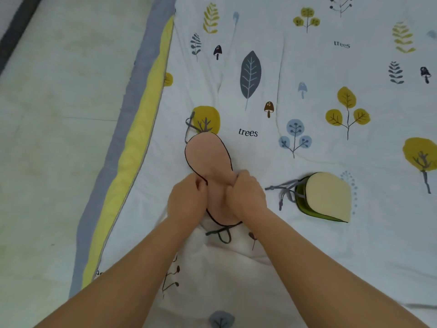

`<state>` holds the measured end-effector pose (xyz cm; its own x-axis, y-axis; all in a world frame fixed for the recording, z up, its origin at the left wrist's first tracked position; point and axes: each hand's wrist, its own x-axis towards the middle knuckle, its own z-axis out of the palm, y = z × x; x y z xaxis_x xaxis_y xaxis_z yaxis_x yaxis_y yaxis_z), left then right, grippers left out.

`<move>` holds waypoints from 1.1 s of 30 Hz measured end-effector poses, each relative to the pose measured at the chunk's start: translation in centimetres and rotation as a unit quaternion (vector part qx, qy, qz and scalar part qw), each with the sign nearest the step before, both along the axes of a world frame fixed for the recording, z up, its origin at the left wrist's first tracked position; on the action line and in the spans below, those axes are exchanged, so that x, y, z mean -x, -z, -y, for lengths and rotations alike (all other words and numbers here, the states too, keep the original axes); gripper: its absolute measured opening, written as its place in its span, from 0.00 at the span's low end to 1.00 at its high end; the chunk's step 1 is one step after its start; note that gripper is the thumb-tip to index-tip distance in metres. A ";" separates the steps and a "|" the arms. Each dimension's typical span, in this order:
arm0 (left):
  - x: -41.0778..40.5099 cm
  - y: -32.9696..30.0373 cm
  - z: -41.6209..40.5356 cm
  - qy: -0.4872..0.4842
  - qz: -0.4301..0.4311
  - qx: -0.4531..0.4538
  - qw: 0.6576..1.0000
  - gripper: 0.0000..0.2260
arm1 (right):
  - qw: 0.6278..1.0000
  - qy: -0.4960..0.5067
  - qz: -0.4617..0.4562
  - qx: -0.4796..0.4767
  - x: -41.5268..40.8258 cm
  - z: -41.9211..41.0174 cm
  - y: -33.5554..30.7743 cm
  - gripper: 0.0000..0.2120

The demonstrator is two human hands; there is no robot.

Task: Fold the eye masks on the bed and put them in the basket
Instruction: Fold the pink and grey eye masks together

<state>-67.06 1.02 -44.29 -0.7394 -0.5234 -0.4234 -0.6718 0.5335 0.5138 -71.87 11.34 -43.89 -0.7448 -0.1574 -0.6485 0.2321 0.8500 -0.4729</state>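
Both hands, left [186,202] and right [246,195], pinching the pink mask [208,152] mid-waist on the bed [307,245], fold underway; next, probably far lobe over near.

pink mask [208,152], dark trim | cream-green mask [327,196] | tree-print quilt [307,245]

Both hands [216,197] on pink eye mask [208,152]

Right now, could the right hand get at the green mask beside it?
Probably yes. The green mask lies folded on the quilt just right of the right hand, with nothing between them. But that hand is pinching the pink mask, so it must let go first.
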 end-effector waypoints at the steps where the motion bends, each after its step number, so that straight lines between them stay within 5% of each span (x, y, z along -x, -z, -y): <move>1: 0.1 -0.1 0.1 0.026 -0.009 0.052 0.998 0.10 | 1.000 0.000 -0.005 0.015 0.3 -0.5 -0.1 0.12; 4: 0.9 -0.1 0.7 0.119 -0.053 0.151 0.980 0.15 | 0.997 -0.062 -0.044 0.016 1.2 -2.1 -0.7 0.09; 8: 3.0 0.4 0.4 0.235 -0.090 0.150 0.956 0.26 | 0.982 -0.165 -0.095 -0.002 2.6 -4.4 -1.2 0.07; 12: 5.1 1.7 -0.2 0.325 -0.004 0.186 0.927 0.22 | 0.976 -0.178 -0.118 -0.036 3.1 -5.4 -0.9 0.09; 17: 5.9 1.1 0.7 0.268 -0.005 0.231 0.935 0.11 | 0.982 -0.105 -0.134 -0.079 3.1 -5.7 0.3 0.11; 21: 5.0 0.3 2.7 0.202 -0.022 0.233 0.951 0.13 | 0.976 -0.086 -0.137 -0.144 2.9 -5.2 0.9 0.12; 26: 3.1 0.8 4.9 0.098 0.035 0.121 0.987 0.16 | 0.952 -0.067 -0.167 -0.246 3.0 -4.5 0.8 0.09; 29: 2.5 0.7 5.2 0.060 -0.014 0.076 0.995 0.09 | 0.953 -0.067 -0.213 -0.205 2.8 -3.9 -0.2 0.03; 33: 2.2 0.0 4.6 0.057 -0.062 0.019 0.996 0.06 | 0.988 0.006 -0.150 -0.036 1.7 -2.0 -1.8 0.10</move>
